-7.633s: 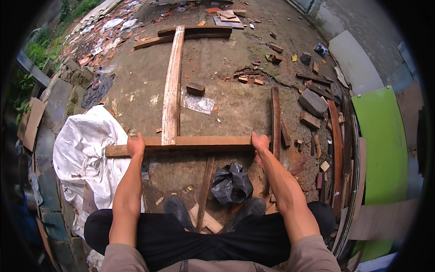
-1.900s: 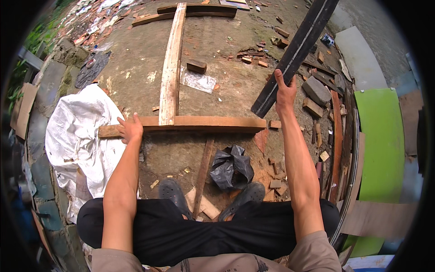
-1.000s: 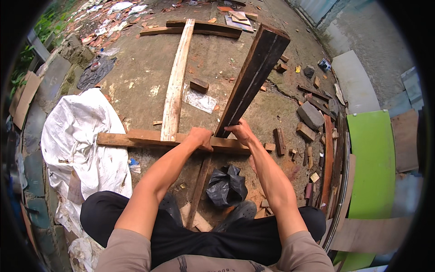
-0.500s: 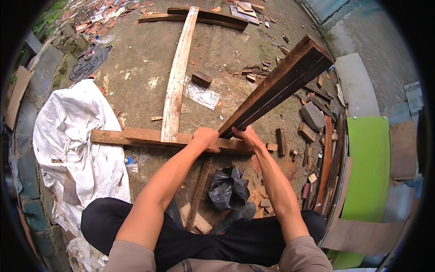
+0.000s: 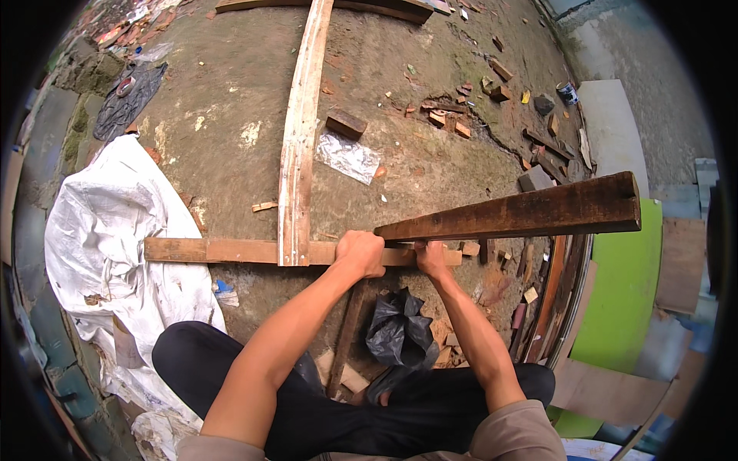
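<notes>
My left hand (image 5: 360, 253) is closed on a brown crosswise wooden beam (image 5: 246, 251), just left of where a thick dark wooden post (image 5: 515, 211) meets it. My right hand (image 5: 432, 259) grips the same beam right of that joint, fingers curled and partly hidden. Between my hands the post starts and leans out to the right, its larger end raised toward me. A long pale plank (image 5: 302, 138), stained white, rests its near end on the crosswise beam. At the far end it meets dark timber (image 5: 384, 8). Both forearms reach forward over my knees.
White sacking (image 5: 131, 230) lies under the beam's left end. A crumpled black plastic bag (image 5: 400, 330) sits between my feet. Beyond the beam are a wood block (image 5: 346, 123) and clear plastic (image 5: 350, 157). Wood scraps and a green panel (image 5: 626, 284) line the right.
The dark post has swung down to the right, from a steep slant to nearly sideways. My hands stay at the joint, shifted slightly right and nearer. The view has tipped nearer.
</notes>
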Action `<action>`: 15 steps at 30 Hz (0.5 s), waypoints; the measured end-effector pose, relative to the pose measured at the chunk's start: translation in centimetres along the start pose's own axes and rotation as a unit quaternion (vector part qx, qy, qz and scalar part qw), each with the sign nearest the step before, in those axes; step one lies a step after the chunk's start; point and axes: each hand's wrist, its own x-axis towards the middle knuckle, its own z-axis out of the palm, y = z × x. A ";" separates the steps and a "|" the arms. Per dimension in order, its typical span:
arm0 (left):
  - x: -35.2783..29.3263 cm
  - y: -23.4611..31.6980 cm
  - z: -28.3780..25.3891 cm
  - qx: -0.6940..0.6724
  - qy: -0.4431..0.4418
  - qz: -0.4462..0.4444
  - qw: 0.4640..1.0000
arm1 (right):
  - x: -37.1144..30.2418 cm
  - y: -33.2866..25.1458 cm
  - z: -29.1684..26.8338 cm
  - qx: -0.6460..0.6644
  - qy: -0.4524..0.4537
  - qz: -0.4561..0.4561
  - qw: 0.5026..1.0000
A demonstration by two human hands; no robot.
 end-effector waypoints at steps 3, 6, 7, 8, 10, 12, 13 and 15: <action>0.1 0.0 -0.1 -0.007 -0.003 0.005 1.000 | 0.1 -0.4 0.0 -0.001 -0.024 -0.007 1.000; 0.0 0.2 -0.5 0.000 -0.021 -0.001 1.000 | 0.7 -0.9 0.0 0.047 -0.056 -0.017 0.997; 0.0 0.2 -0.7 0.000 -0.026 0.000 1.000 | 0.6 -0.9 0.2 0.073 -0.049 0.011 0.996; 0.1 0.2 -0.9 0.000 -0.031 0.000 1.000 | 0.4 -0.9 0.4 0.100 -0.042 0.038 0.993; 0.2 0.2 -0.9 -0.001 -0.041 0.000 0.999 | 0.3 -0.7 0.7 0.124 -0.031 0.046 0.991; 0.2 0.2 -0.9 0.000 -0.051 -0.002 0.999 | 0.1 -0.2 1.1 0.120 -0.023 0.008 0.992; 0.3 0.2 -1.0 -0.001 -0.052 -0.001 0.999 | 0.0 -0.1 1.1 0.125 -0.024 0.010 0.992; 0.2 0.3 -1.0 -0.001 -0.055 0.002 0.998 | -0.2 -0.2 1.1 0.136 -0.025 0.016 0.990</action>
